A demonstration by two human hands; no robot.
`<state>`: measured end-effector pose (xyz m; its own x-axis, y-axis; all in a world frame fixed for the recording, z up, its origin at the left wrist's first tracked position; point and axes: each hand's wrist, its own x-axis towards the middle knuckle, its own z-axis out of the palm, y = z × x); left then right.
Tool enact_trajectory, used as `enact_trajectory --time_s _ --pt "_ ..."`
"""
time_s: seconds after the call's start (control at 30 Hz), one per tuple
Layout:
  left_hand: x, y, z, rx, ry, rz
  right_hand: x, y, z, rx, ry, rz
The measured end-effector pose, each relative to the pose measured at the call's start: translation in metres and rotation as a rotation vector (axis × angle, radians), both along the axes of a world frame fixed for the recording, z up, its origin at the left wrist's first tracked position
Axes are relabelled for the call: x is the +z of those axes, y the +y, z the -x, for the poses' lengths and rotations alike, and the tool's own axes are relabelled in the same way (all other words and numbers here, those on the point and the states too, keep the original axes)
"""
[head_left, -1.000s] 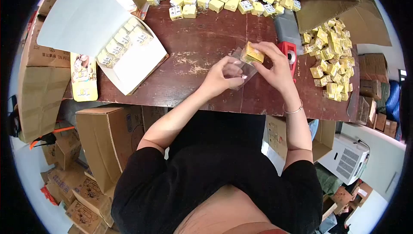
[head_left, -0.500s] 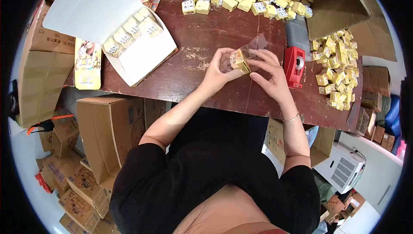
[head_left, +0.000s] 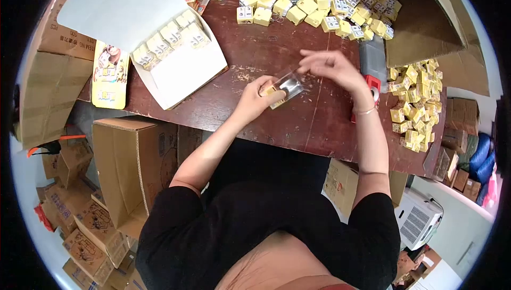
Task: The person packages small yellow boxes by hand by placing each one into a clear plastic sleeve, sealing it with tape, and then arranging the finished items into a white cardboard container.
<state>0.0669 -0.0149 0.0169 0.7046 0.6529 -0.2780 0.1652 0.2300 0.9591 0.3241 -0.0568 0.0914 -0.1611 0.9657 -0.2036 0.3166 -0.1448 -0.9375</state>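
In my left hand [head_left: 256, 97] is a small clear plastic box [head_left: 290, 85] with a yellow printed part at its near end. The fingers and thumb wrap that yellow end, while the transparent end points up and to the right. My right hand [head_left: 332, 69], slightly blurred, hovers just above and right of the box with its fingers stretched out and nothing visible in them. Below its wrist, a red tape dispenser [head_left: 374, 83] is partly covered by the forearm.
A white display carton [head_left: 183, 79] with its lid up holds several small packs. Beside it lies a yellow printed card [head_left: 110, 79]. Yellow small boxes [head_left: 306, 5] pile up at the back, and more yellow packs [head_left: 418, 98] lie right. Cardboard [head_left: 420, 23] stands behind the grey block [head_left: 372, 58].
My right hand has come off the plastic box and lifted up and away. My left hand keeps the box, now tilted differently and slightly lower left. The view has shifted a little.
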Motion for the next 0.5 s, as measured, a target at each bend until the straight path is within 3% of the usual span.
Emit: enact_trajectory --time_s 0.03,0.07,0.13,0.23,0.37,0.5 --pt "-0.004 0.001 0.004 0.071 -0.055 0.071 -0.01 0.02 -0.03 -0.144 -0.081 -0.031" --pt "-0.007 0.003 0.006 0.075 -0.057 0.07 -0.02 0.039 -0.054 -0.309 -0.388 -0.06" --pt "-0.011 0.005 0.01 0.183 -0.171 0.336 -0.05 0.066 -0.086 -0.28 -1.214 -0.453" --pt "-0.006 0.006 0.015 0.149 -0.293 0.448 -0.061 0.067 -0.067 -0.298 -1.331 -0.367" --pt "-0.006 0.009 0.026 0.136 -0.401 0.567 -0.084 0.028 -0.039 -0.288 -1.006 -0.492" --pt "-0.023 0.014 0.032 0.082 -0.444 0.608 -0.075 -0.031 -0.01 -0.325 -0.812 -0.38"
